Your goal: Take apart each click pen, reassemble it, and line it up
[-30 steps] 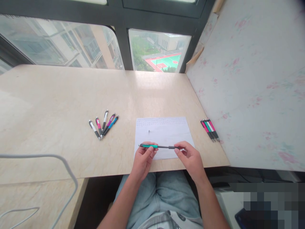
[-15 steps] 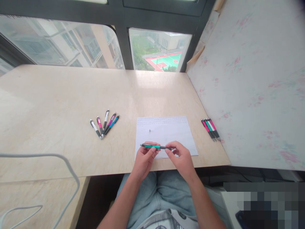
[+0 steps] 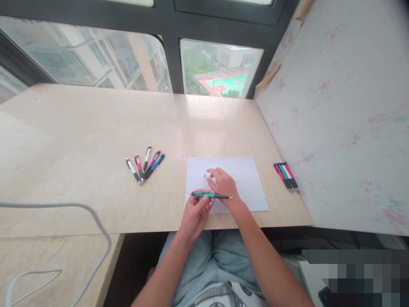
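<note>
Right grip [image 3: 224,186] has shifted, parted, beside the small piece [image 3: 205,175]; left grip [image 3: 194,212] pinches green pen [image 3: 209,195].

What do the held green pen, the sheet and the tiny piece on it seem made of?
Held green pen: likely smooth plastic, evenly coloured; dark grip matte, perhaps rubber. Sheet: matte paper, thin, with written rows. Tiny piece: greyish, maybe metal; too small to tell.

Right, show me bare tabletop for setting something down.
Free: tabletop between fanned pens and paper, and from paper to window. Crowded: over the paper, by left hand, right hand and green pen; beside the wall, by lined-up pens.
</note>
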Demonstrator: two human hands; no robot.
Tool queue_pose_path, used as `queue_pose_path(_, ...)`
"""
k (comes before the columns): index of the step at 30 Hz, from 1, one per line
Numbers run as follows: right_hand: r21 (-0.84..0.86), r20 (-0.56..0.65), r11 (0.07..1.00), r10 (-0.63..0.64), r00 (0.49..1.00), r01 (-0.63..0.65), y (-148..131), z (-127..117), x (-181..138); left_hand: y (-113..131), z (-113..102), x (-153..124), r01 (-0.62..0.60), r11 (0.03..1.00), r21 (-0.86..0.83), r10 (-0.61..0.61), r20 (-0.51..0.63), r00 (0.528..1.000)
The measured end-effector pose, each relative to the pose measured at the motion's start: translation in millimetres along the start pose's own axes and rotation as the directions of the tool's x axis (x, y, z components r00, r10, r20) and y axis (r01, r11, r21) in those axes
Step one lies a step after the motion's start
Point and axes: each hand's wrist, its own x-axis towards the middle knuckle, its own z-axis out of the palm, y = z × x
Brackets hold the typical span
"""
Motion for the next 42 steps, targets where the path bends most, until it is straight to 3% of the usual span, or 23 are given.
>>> queue_pose_path(3,-0.058,0.049,0.998,0.0,0.999,0.003,-5,8,15,1,3,-1,0.005,1.0,0.002,-0.005,0.002,1.0)
queue_pose_path(6,-0.054,0.065,0.999,0.007,0.998,-0.004,-3,6,10,2,4,-2,0.007,1.0,0.0,-0.007,0.003,1.0)
queue_pose_path(9,0.126,0.025,0.99,0.056,0.998,-0.058,6,-6,-12,2,4,-2,0.012,1.0,0.0,-0.012,0.005,1.0)
queue_pose_path(13,0.577,0.03,0.765,0.328,0.944,-0.284,17,-31,-54,1,3,-1,0.028,0.999,0.017,-0.028,0.0,1.0)
queue_pose_path(15,0.668,0.054,0.672,0.386,0.921,-0.32,19,-43,-71,1,3,-1,0.027,0.999,0.033,-0.027,-0.007,1.0)
queue_pose_path(18,0.707,0.038,0.636,0.403,0.914,-0.309,18,-57,-90,1,3,-1,0.01,0.999,0.052,-0.009,-0.01,1.0)
queue_pose_path(24,0.659,-0.051,0.701,0.401,0.914,-0.271,11,-66,-100,-1,2,-2,-0.013,0.997,0.075,0.013,-0.01,1.0)
queue_pose_path(31,0.48,-0.094,0.862,0.232,0.968,-0.16,2,-65,-95,0,6,-3,-0.02,0.992,0.123,0.019,0.007,1.0)
queue_pose_path(42,0.408,-0.14,0.907,0.176,0.974,-0.105,0,-66,-94,1,8,-3,-0.014,0.991,0.136,0.013,0.002,1.0)
